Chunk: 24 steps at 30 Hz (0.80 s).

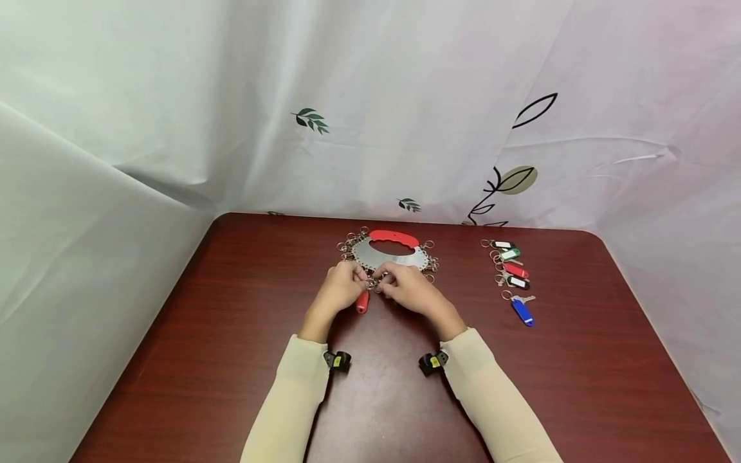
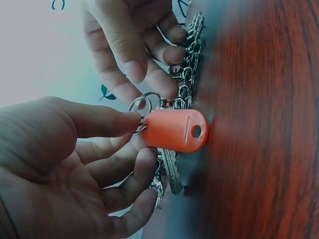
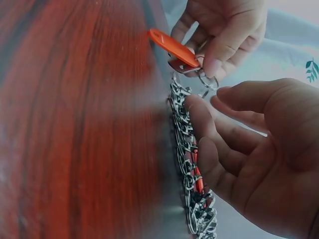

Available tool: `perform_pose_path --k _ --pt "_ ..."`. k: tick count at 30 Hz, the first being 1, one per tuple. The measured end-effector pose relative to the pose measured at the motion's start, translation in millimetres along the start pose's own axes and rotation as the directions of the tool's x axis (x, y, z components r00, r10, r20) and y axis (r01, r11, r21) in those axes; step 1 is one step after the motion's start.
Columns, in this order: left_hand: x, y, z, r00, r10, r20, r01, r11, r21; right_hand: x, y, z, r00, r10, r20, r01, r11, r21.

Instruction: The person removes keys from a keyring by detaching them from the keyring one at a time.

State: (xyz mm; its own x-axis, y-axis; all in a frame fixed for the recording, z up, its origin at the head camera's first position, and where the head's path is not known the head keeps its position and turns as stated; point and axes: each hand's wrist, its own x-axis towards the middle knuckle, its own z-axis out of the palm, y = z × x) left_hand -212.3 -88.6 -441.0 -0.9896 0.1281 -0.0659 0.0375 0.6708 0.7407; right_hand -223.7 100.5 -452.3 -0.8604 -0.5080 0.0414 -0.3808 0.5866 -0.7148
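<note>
Between finger and thumb, my left hand (image 1: 345, 285) pinches the split ring (image 2: 141, 105) of an orange-red key tag (image 2: 175, 130); a silver key (image 2: 171, 171) hangs from it. Close by, my right hand (image 1: 410, 287) has its fingers bent, with thumb and index fingertips near that ring; in the left wrist view its thumb is apart from the ring. Just beyond both hands lies a scalloped metal key holder (image 1: 379, 257) with a red grip handle (image 1: 394, 238). Small rings and clips (image 3: 182, 134) line its edge, partly hidden by the hands.
To the right, several tagged keys lie in a column on the dark red table (image 1: 231, 360): black, green (image 1: 511, 254), red (image 1: 516, 270), and a blue tag (image 1: 523, 312) nearest. A white patterned curtain (image 1: 370, 128) stands behind the table's far edge.
</note>
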Motion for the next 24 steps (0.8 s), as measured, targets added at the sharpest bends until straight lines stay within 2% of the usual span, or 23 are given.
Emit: perform_pose_path --k 4,8,15,24 --pt "-1.4 2.0 -1.3 1.000 0.006 -0.015 -0.006 1.000 -0.011 -0.2 -0.1 2.1 0.999 0.047 0.012 -0.048 0.993 0.110" --pt "-2.0 2.8 -1.8 0.999 0.011 -0.036 -0.012 1.000 -0.016 0.6 1.2 3.4 0.998 0.065 -0.023 -0.060 0.983 0.173" --pt "-1.3 2.9 -1.8 0.998 0.030 -0.059 -0.031 0.999 -0.012 2.7 2.2 2.3 0.991 0.096 -0.095 -0.075 0.975 0.209" --pt "-0.5 3.1 -0.3 0.995 0.066 -0.071 -0.067 0.998 -0.010 4.0 2.5 4.0 0.990 0.081 -0.119 -0.054 0.974 0.218"
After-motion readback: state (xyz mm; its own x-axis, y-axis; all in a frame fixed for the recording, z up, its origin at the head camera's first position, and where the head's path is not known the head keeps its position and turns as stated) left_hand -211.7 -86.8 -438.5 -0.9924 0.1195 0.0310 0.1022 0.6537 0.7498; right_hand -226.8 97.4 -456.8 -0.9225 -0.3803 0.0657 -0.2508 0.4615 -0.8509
